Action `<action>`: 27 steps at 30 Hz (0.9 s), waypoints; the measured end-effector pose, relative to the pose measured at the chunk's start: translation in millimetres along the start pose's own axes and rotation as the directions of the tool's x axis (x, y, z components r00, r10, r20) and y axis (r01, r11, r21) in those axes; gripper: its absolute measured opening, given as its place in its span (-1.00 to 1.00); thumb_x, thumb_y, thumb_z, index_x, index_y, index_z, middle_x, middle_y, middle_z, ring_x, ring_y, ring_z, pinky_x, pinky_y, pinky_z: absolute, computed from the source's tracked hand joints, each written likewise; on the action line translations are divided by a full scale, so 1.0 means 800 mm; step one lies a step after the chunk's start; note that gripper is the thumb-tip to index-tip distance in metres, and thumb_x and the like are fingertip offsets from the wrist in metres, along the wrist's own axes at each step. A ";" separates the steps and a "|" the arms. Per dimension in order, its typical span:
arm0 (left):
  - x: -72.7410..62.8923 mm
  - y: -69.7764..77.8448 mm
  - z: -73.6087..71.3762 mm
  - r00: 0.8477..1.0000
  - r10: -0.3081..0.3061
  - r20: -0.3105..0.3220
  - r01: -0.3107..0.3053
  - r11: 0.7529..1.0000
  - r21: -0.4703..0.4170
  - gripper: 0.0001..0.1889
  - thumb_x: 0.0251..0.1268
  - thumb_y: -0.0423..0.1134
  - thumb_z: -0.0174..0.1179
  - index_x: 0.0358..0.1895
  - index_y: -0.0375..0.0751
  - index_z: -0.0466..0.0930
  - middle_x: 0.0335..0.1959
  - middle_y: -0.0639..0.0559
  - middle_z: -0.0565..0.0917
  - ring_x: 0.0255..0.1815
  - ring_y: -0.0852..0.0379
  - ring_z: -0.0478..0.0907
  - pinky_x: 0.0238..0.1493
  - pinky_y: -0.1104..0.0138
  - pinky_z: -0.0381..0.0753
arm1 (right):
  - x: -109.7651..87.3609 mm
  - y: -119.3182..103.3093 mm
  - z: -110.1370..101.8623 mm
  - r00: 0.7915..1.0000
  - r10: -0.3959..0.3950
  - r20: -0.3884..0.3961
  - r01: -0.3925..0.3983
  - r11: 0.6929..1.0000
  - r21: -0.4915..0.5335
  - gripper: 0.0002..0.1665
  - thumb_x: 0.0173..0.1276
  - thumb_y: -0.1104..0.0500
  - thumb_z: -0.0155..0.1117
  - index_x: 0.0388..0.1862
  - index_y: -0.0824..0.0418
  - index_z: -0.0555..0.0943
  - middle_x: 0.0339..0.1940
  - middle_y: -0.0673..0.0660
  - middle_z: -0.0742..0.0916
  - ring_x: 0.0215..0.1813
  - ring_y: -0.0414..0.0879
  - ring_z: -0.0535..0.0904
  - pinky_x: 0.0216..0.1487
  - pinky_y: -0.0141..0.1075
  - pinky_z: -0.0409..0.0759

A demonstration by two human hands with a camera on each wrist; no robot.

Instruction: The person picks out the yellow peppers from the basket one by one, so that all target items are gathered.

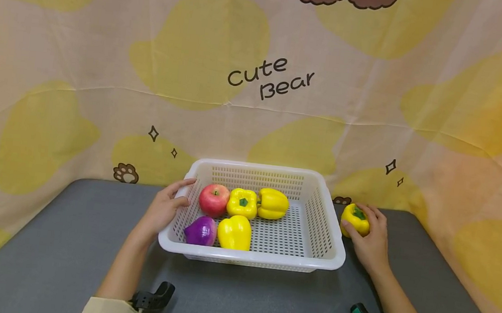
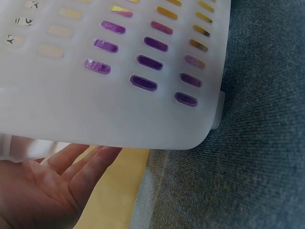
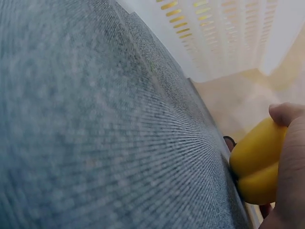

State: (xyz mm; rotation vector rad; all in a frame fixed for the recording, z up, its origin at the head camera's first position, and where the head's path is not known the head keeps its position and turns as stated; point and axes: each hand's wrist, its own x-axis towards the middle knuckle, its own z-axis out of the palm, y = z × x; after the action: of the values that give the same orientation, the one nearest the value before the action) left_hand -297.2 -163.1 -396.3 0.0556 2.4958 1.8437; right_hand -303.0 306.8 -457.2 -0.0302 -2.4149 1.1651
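A white plastic basket (image 1: pixel 250 258) stands on the grey table, with my left hand (image 1: pixel 169 205) holding its left rim. In the left wrist view the fingers (image 2: pixel 90 167) of that hand reach up to the rim's edge. Right of the basket, my right hand (image 1: pixel 372 238) grips a yellow bell pepper (image 1: pixel 349 217) between thumb and fingers, its green stem facing up. The right wrist view shows this pepper (image 3: pixel 257 157) low at the table surface. Inside the basket lie a red apple (image 1: pixel 213 201), a purple onion (image 1: pixel 201 231) and three yellow bell peppers (image 1: pixel 243 203), all towards its left and middle.
The grey table (image 1: pixel 255 298) runs beneath both arms. A cream and yellow printed cloth (image 1: pixel 195 70) hangs right behind the table's far edge. Black straps with devices (image 1: pixel 153 296) sit on both wrists.
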 end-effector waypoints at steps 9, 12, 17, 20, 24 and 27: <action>0.002 0.000 0.000 1.000 -0.003 0.001 0.003 1.000 0.003 -0.38 0.43 -0.37 -0.04 0.56 -0.09 0.24 0.48 -0.40 0.33 0.29 -0.35 0.53 0.08 0.01 0.75 | 0.002 0.003 0.004 0.997 -0.074 0.017 0.075 0.996 -0.052 -0.30 0.37 0.14 0.31 0.47 0.20 0.40 0.55 0.44 0.25 0.45 0.50 0.25 0.38 0.43 0.24; 0.002 0.001 -0.001 1.000 -0.001 0.002 0.001 1.000 0.002 -0.38 0.42 -0.37 -0.03 0.56 -0.09 0.24 0.48 -0.41 0.33 0.28 -0.37 0.53 0.08 0.01 0.75 | 0.002 0.006 0.005 0.995 -0.094 0.026 0.095 0.993 -0.069 -0.30 0.36 0.13 0.33 0.46 0.19 0.42 0.55 0.44 0.24 0.44 0.52 0.25 0.35 0.46 0.25; 0.001 0.000 -0.002 1.000 -0.004 -0.002 0.004 1.000 0.012 -0.38 0.43 -0.37 -0.04 0.56 -0.08 0.24 0.49 -0.40 0.31 0.29 -0.37 0.52 0.08 0.00 0.74 | 0.004 0.010 0.007 0.993 -0.113 0.033 0.115 0.992 -0.058 -0.30 0.36 0.11 0.35 0.46 0.19 0.42 0.55 0.44 0.24 0.43 0.54 0.25 0.34 0.47 0.24; -0.001 0.000 -0.002 1.000 -0.007 -0.003 0.007 1.000 0.010 -0.38 0.43 -0.37 -0.04 0.56 -0.08 0.24 0.49 -0.39 0.31 0.30 -0.36 0.52 0.09 0.00 0.74 | 0.007 0.013 0.007 0.992 -0.123 0.033 0.125 0.991 -0.048 -0.30 0.36 0.12 0.35 0.46 0.19 0.41 0.56 0.43 0.24 0.43 0.52 0.26 0.34 0.46 0.25; -0.001 0.001 0.000 1.000 -0.006 0.000 0.006 1.000 0.007 -0.38 0.43 -0.36 -0.03 0.56 -0.09 0.24 0.49 -0.40 0.32 0.29 -0.35 0.52 0.08 0.01 0.75 | 0.010 0.015 0.006 0.991 -0.128 0.025 0.129 0.991 -0.040 -0.29 0.37 0.13 0.35 0.46 0.19 0.40 0.56 0.41 0.24 0.42 0.50 0.27 0.32 0.44 0.26; -0.001 0.001 0.000 1.000 -0.008 -0.003 0.008 1.000 0.011 -0.38 0.42 -0.36 -0.03 0.55 -0.09 0.25 0.48 -0.40 0.33 0.27 -0.35 0.54 0.06 0.02 0.76 | 0.012 0.017 0.007 0.991 -0.129 0.024 0.130 0.991 -0.040 -0.29 0.37 0.12 0.34 0.47 0.18 0.40 0.55 0.41 0.24 0.42 0.50 0.28 0.32 0.43 0.26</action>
State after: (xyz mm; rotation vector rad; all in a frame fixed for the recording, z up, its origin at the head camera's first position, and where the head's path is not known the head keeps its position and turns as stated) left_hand -296.5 -162.8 -395.3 0.0435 2.5046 1.8288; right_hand -316.5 313.1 -466.8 0.1247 -2.4197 1.0619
